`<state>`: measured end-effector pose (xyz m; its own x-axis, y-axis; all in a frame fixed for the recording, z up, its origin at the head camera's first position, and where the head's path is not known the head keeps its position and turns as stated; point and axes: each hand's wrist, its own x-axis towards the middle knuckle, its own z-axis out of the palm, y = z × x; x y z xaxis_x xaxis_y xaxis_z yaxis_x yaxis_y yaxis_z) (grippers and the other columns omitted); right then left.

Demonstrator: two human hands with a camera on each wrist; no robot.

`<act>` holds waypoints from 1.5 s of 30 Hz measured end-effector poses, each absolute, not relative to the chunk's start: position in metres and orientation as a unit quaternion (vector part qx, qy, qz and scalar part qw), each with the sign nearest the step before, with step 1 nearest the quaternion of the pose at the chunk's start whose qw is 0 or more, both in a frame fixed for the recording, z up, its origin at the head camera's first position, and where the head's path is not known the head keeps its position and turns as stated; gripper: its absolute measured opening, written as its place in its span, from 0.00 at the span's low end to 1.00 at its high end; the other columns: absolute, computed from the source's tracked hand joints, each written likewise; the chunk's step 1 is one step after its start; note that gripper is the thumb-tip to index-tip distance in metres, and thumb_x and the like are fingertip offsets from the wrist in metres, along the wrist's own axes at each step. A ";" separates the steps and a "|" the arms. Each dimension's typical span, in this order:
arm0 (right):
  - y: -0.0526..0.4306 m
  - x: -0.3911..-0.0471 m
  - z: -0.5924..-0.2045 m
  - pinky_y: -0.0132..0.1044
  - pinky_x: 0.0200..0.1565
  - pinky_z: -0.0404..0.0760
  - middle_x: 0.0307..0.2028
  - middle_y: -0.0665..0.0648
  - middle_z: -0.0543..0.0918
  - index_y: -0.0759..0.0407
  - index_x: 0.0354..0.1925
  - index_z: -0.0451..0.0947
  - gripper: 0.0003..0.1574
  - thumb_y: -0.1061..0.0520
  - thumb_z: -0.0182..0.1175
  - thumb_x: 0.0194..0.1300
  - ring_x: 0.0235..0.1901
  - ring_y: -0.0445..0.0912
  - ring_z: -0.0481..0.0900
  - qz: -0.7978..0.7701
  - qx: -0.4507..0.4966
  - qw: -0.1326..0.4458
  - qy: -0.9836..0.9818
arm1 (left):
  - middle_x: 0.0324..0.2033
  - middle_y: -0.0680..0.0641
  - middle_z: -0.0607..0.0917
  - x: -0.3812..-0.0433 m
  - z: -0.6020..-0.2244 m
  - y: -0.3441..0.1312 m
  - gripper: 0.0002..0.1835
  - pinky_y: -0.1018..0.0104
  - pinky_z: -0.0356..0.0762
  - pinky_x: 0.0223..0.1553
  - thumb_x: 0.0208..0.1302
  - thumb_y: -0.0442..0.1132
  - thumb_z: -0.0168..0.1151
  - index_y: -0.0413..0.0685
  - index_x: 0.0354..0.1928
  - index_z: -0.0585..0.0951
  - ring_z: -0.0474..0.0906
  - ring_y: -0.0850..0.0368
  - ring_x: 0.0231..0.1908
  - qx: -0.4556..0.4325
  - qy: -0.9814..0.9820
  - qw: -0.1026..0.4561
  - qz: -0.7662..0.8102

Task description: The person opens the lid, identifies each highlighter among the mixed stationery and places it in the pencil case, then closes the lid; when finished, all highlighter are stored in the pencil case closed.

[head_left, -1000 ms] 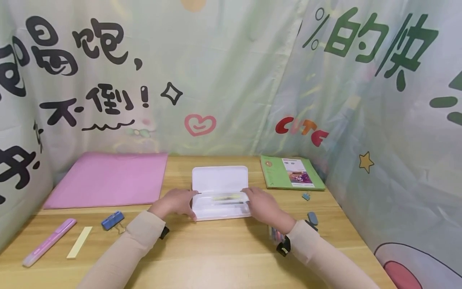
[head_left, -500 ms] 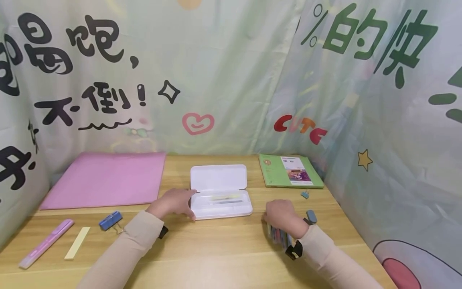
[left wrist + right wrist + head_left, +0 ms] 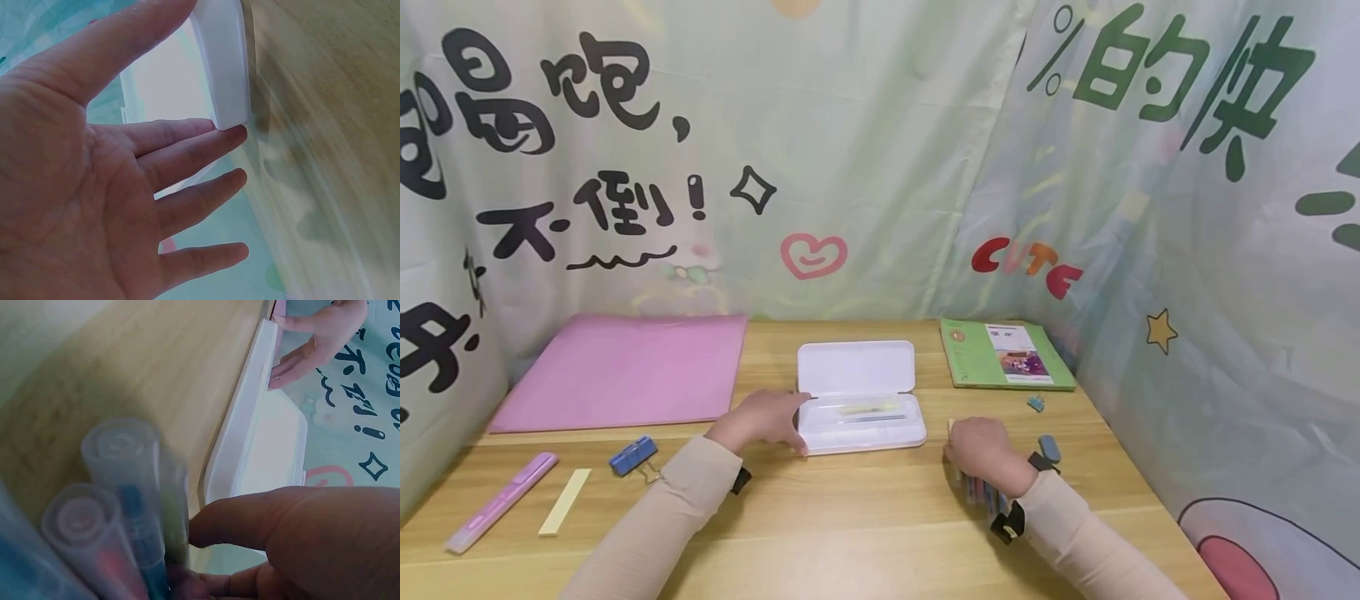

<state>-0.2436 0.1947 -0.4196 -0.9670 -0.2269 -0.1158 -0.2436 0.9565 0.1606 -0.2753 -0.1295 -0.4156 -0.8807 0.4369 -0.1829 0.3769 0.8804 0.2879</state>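
A white pencil case (image 3: 827, 438) lies open on the table, its lid (image 3: 856, 367) tipped back and a few slim pens (image 3: 872, 413) inside. My left hand (image 3: 763, 419) holds the case by its left end, thumb at the near corner and fingers at the hinge side. In the left wrist view the ring and little fingers stay spread off it. Right of the case, my right hand (image 3: 985, 450) pinches a yellow-green marker (image 3: 175, 519) between thumb and fingers. Beside that marker, several capped markers (image 3: 122, 453) in clear barrels lie partly under the hand.
At the left are a pink sheet (image 3: 625, 375), a blue binder clip (image 3: 633, 456), a pink pen-shaped stick (image 3: 502, 502) and a pale yellow strip (image 3: 565, 502). A green book (image 3: 973, 358), a small teal clip (image 3: 1036, 403) and a blue-grey oval object (image 3: 1049, 449) are at the right.
My right hand has left the right end of the pencil case and moved right and nearer to the markers, where it now pinches one. The left hand keeps its place on the case.
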 end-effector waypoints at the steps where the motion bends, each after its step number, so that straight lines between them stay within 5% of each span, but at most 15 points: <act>1: 0.194 -0.244 -0.419 0.41 0.16 0.68 0.12 0.52 0.68 0.53 0.10 0.67 0.22 0.47 0.49 0.57 0.13 0.45 0.65 0.084 -0.117 0.043 0.989 | 0.54 0.44 0.71 -0.275 -0.415 -0.130 0.49 0.48 0.58 0.52 0.34 0.59 0.68 0.48 0.61 0.63 0.66 0.44 0.52 0.211 0.962 0.122 0.124; 14: 0.166 -0.252 -0.396 0.38 0.08 0.57 0.08 0.49 0.61 0.57 0.22 0.69 0.12 0.50 0.52 0.53 0.08 0.43 0.59 0.055 -0.188 -0.099 0.976 | 0.54 0.43 0.71 -0.271 -0.412 -0.128 0.48 0.49 0.59 0.51 0.34 0.59 0.68 0.47 0.60 0.63 0.66 0.45 0.51 0.210 0.962 0.124 0.120; 21: 0.147 -0.263 -0.398 0.32 0.08 0.55 0.08 0.43 0.60 0.49 0.16 0.64 0.12 0.51 0.54 0.52 0.09 0.39 0.57 0.033 -0.282 -0.168 0.944 | 0.54 0.43 0.70 -0.273 -0.413 -0.128 0.49 0.48 0.58 0.52 0.33 0.59 0.69 0.47 0.61 0.63 0.65 0.44 0.52 0.205 0.962 0.129 0.126; 34: 0.125 -0.282 -0.421 0.30 0.15 0.65 0.22 0.46 0.71 0.51 0.29 0.74 0.04 0.53 0.57 0.52 0.21 0.39 0.68 0.050 -0.327 -0.165 0.929 | 0.54 0.43 0.70 -0.272 -0.412 -0.128 0.49 0.48 0.59 0.51 0.33 0.58 0.69 0.47 0.61 0.63 0.64 0.44 0.53 0.205 0.962 0.128 0.125; 45: 0.114 -0.282 -0.430 0.32 0.17 0.67 0.26 0.49 0.74 0.53 0.34 0.76 0.13 0.64 0.53 0.48 0.24 0.42 0.69 0.083 -0.332 -0.138 0.930 | 0.54 0.44 0.70 -0.272 -0.411 -0.127 0.48 0.50 0.62 0.49 0.34 0.58 0.69 0.47 0.61 0.63 0.67 0.46 0.50 0.202 0.962 0.132 0.127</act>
